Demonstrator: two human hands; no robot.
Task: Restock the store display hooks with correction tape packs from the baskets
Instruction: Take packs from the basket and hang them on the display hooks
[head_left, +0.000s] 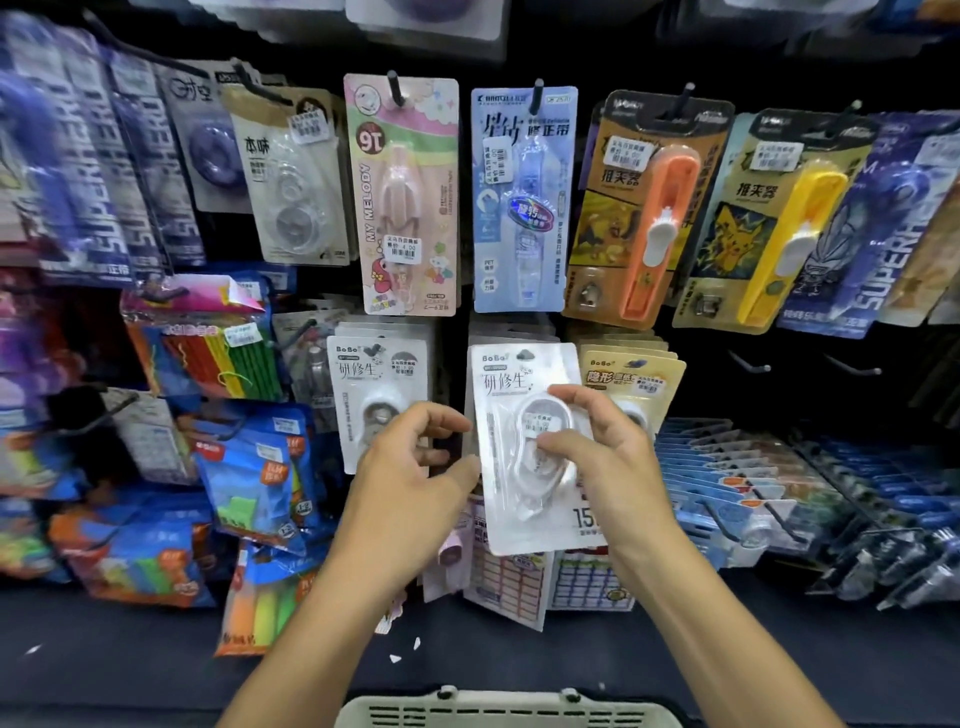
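My right hand (597, 457) grips a white correction tape pack (519, 415), thumb and fingers curled over its clear blister, and holds it upright at a lower display hook in the middle. The pack's top edge lies against more white packs hanging there. My left hand (410, 457) hovers just left of the pack with loosely curled fingers and holds nothing. Behind it hangs a matching white pack (374, 379). A beige basket (498, 709) shows its rim at the bottom edge.
Pink (402, 197) and blue (522, 202) tape packs hang on the upper hooks, with orange and yellow tools to the right. Two bare hooks (748, 364) stick out at lower right. Blue bagged goods crowd the left; a dark shelf edge runs below.
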